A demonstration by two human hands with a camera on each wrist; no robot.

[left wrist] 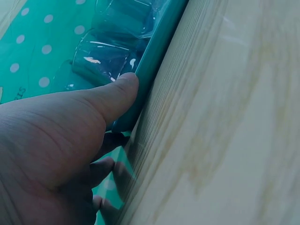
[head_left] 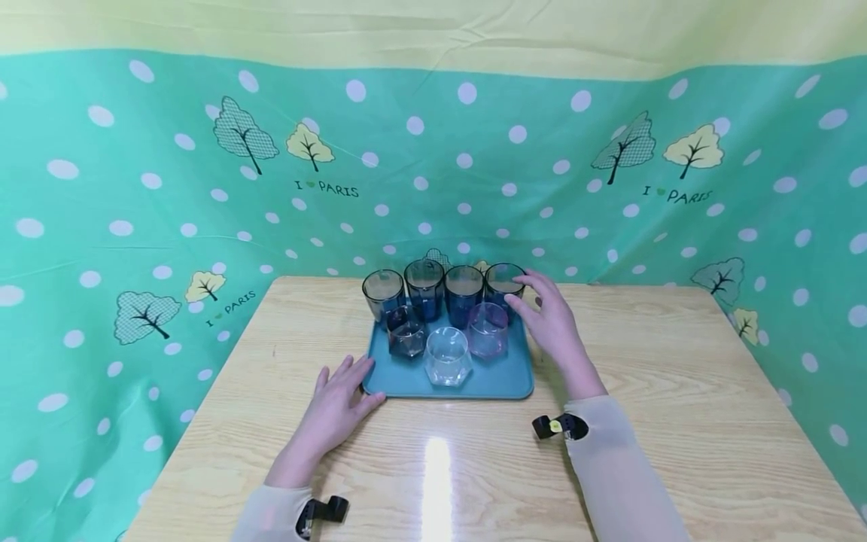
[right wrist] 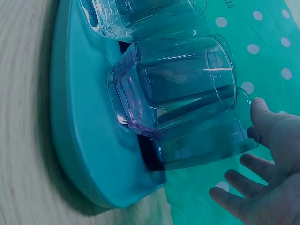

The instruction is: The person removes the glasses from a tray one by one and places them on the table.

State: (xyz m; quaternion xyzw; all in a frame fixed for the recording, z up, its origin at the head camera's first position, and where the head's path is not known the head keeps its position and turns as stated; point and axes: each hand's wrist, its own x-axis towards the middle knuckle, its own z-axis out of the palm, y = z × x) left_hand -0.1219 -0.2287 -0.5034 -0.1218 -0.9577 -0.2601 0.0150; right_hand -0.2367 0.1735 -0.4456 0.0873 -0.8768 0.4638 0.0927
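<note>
On a blue tray point(head_left: 406, 388) stand several glasses. The back row holds tall dark tumblers, among them the rightmost tall glass point(head_left: 500, 280). Closer to the front are a dark faceted glass point(head_left: 406, 340), a purple-tinted glass point(right wrist: 176, 84) and a clear faceted glass point(head_left: 448, 365). My right hand point(head_left: 552, 320) pinches the rim of the rightmost tall glass between thumb and index finger; the other fingers are spread in the right wrist view. My left hand point(head_left: 335, 406) touches the tray's front left corner with fingers extended, its thumb point(left wrist: 123, 89) along the rim.
The tray lies on a light wooden table point(head_left: 677, 361), near its back edge. A green dotted cloth point(head_left: 433, 150) with printed trees hangs behind and at both sides. Glasses stand close together, the back row near the cloth.
</note>
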